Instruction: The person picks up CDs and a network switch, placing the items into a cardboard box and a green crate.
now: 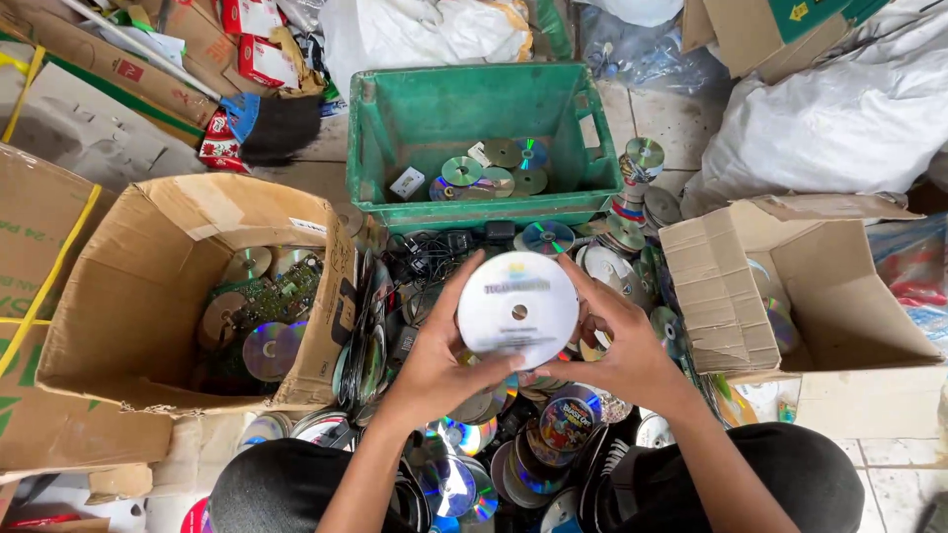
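Matt white disc (517, 308), glossy iridescent discs (464, 491), rough cardboard box (148, 286), smooth green plastic crate (479, 109)

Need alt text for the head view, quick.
Both hands, left hand and right hand, hold a white disc above a heap of discs, between a green crate and two cardboard boxes.

The print on the round white disc (517, 308) at frame centre is too blurred to tell. Its lower rim hides behind the left hand (434, 367) and right hand (624, 357). The brown cardboard box (128, 296) at left hides most of its silver discs (267, 347). The bottom edge cuts off both black-clad knees (286, 489).
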